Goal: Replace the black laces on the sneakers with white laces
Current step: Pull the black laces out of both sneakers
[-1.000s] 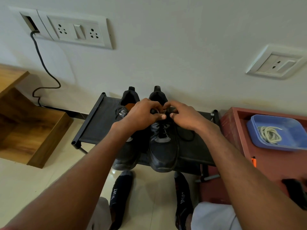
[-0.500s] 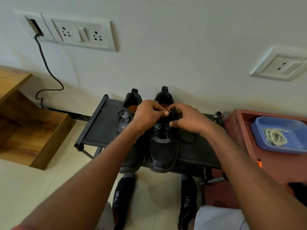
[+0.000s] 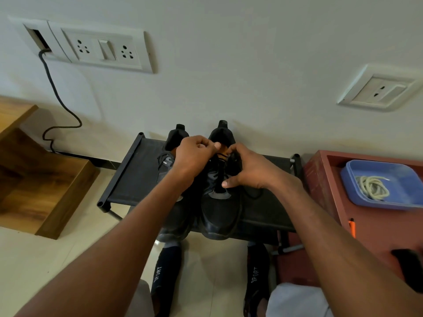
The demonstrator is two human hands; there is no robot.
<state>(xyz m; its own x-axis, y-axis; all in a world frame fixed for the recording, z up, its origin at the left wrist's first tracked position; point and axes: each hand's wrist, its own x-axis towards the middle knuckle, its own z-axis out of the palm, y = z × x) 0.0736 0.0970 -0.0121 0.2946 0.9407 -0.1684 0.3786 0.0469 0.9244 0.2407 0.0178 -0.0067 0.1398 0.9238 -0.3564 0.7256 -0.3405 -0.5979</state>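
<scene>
Two black sneakers stand side by side on a low black rack [image 3: 137,179], toes toward me. My left hand [image 3: 194,156] is curled above the tongue of the right sneaker [image 3: 217,213] and pinches its black lace [image 3: 219,170]. My right hand [image 3: 249,168] grips the same sneaker's collar area, fingers curled on the lace, thumb pointing left. The left sneaker [image 3: 167,163] is mostly hidden under my left forearm. White laces [image 3: 373,187] lie coiled in a blue tray [image 3: 407,202] at the right.
A red-brown table [image 3: 325,179] holds the tray, an orange pen [image 3: 352,227] and a dark object [image 3: 409,266]. A wooden step [image 3: 45,179] is at the left. A black cable [image 3: 57,94] hangs from a wall socket. My socked feet [image 3: 167,277] rest on the floor below the rack.
Both hands have shifted slightly up toward the sneaker's collar. My left hand has pulled up and away from the right one, and my right thumb now sticks out to the left.
</scene>
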